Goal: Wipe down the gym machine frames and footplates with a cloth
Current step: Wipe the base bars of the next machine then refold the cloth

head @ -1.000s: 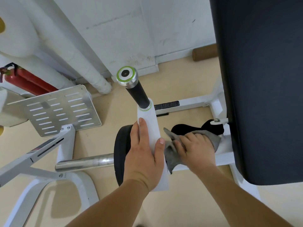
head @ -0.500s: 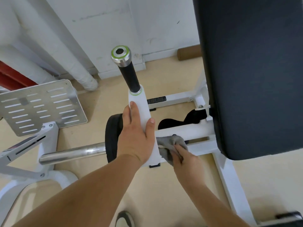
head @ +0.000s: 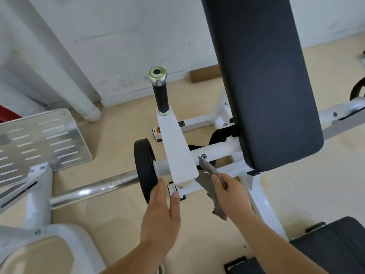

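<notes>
A white lever arm (head: 175, 149) with a black grip and a green-ringed steel cap stands at centre. My left hand (head: 163, 210) hovers just below its lower end, fingers straight and holding nothing. My right hand (head: 231, 192) grips a grey cloth (head: 208, 180), which hangs from the hand beside the lever's lower right edge. Behind the lever and the cloth runs the white cross tube of the frame (head: 219, 151). A perforated metal footplate (head: 37, 145) sits at the left.
A large black back pad (head: 262, 82) rises at the right, a black seat pad (head: 333, 248) lies at the lower right. A chrome bar (head: 92, 190) and black weight plate (head: 143, 167) stick out left of the lever. Wrapped white pipes and a wall stand behind.
My left hand has let go of the white lever and dropped below it. My right hand has pulled the cloth back off the frame tube. The camera has drawn back.
</notes>
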Tool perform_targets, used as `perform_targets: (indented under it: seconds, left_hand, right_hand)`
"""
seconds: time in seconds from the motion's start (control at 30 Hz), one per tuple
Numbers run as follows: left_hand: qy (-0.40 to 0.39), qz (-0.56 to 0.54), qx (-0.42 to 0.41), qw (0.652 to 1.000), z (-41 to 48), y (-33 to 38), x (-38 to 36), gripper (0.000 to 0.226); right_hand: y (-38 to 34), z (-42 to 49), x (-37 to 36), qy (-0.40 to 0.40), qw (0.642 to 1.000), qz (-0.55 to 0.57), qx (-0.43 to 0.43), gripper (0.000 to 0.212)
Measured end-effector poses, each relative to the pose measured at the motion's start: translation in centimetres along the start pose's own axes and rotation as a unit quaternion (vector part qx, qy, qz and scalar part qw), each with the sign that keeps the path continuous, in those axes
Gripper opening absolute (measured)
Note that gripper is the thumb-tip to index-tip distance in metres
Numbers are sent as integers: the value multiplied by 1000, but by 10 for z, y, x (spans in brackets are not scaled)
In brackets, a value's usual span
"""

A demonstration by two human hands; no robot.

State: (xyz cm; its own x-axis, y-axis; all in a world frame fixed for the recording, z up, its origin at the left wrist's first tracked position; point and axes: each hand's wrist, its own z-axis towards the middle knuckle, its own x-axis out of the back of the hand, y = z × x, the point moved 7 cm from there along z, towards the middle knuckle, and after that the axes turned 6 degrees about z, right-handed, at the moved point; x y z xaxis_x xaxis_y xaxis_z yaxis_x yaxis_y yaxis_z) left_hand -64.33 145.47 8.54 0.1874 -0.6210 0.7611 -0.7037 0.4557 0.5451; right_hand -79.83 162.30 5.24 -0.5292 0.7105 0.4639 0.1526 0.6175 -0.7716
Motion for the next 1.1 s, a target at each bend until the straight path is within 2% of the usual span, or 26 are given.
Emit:
perform_targets:
  seconds: [0.1, 0.17, 0.23, 0.37, 0.43, 0.5, 0.6, 0.7, 0.87, 0.97, 1.1]
  left_hand:
    - [-67, 61, -22, 996, -15, -21, -24, 44]
    - [-110, 101, -20, 988, -6, -34, -49, 42]
    - [-139, 128, -22, 982, 9, -47, -79, 44]
    - [-161, 202, -35, 965, 48, -74, -146, 46]
    - [-183, 217, -21, 959, 69, -88, -182, 51]
    - [-212, 212, 5, 954, 91, -106, -214, 61]
    - [-193, 227, -9, 955, 125, -132, -240, 64]
    - [-178, 252, -18, 951, 144, -160, -261, 64]
    - [-177, 284, -42, 941, 155, -173, -282, 58]
    - [-176, 281, -41, 943, 154, -162, -285, 56]
    - [-154, 221, -43, 962, 150, -131, -285, 65]
  right_hand:
    - [12, -4, -3, -2, 1000, -5, -6, 29]
    - [37, -2, -8, -4, 1000, -2, -19, 31]
    - [65, 5, -15, 7, 1000, -11, -17, 33]
    - [123, 16, -39, 22, 999, 45, -14, 30]
    - [147, 31, -56, 42, 999, 25, 16, 31]
    - [167, 56, -78, 64, 995, 10, 69, 45]
    - [190, 95, -117, 67, 987, -11, 146, 55]
    - [204, 129, -154, 37, 972, -73, 218, 62]
    - [215, 162, -197, -22, 904, -241, 353, 86]
    - [225, 178, -196, -27, 873, -311, 375, 78]
    - [242, 199, -156, 3, 886, -343, 311, 75]
